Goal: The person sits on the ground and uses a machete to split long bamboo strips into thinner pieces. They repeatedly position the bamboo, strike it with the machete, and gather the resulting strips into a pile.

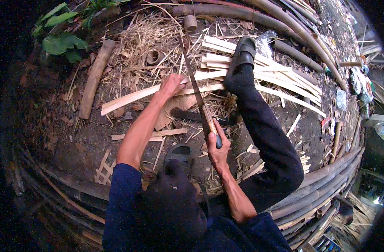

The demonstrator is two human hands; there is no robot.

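Observation:
My left hand (172, 85) is closed on a pale bamboo strip (131, 98), which slants from the left toward the bundle at the right. In my right hand (218, 151) is the handle of a machete (195, 87), its long dark blade pointing away from me. The blade crosses over the strip just right of my left hand; I cannot tell whether they touch. Beneath my left hand stands a cut wood block (178, 106). My right foot, in a black shoe (243, 52), presses on the bundle of pale strips (280, 75).
Bamboo poles (238, 14) lie along the far side, and more poles (318, 185) run behind me. A short log (96, 80) rests at the left. Shavings (135, 46) cover the ground beyond the hands. A black sandal (180, 154) is near my body.

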